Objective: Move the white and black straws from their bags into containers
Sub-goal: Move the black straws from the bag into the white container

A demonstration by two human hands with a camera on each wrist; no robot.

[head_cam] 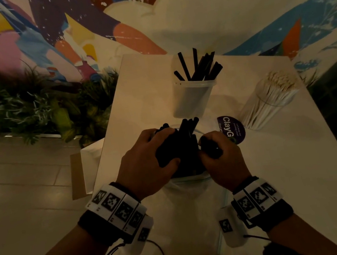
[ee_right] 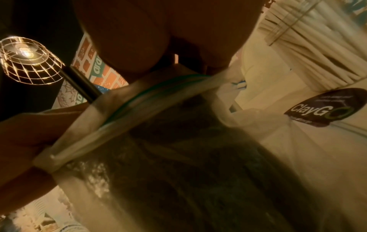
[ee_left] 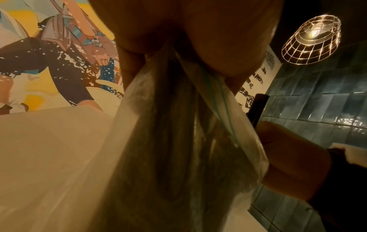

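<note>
On the white table (head_cam: 135,92) we kept the clear bag (head_cam: 186,192) of black straws (head_cam: 184,144) just in front of us, our left hand (head_cam: 144,164) clamped around the bundle at the bag's mouth. Our right hand (head_cam: 221,158) pinched a few straws beside it. Beyond stood a translucent container (head_cam: 191,99) holding black straws, and to its right a bundle of white straws (head_cam: 269,98).

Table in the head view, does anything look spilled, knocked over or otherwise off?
Nothing stands out. The container stands upright with black straws leaning loosely inside it. The white straws sit bundled at the right. Both the left hand and the right hand grip the bag of black straws. No straws lie loose on the table.
</note>
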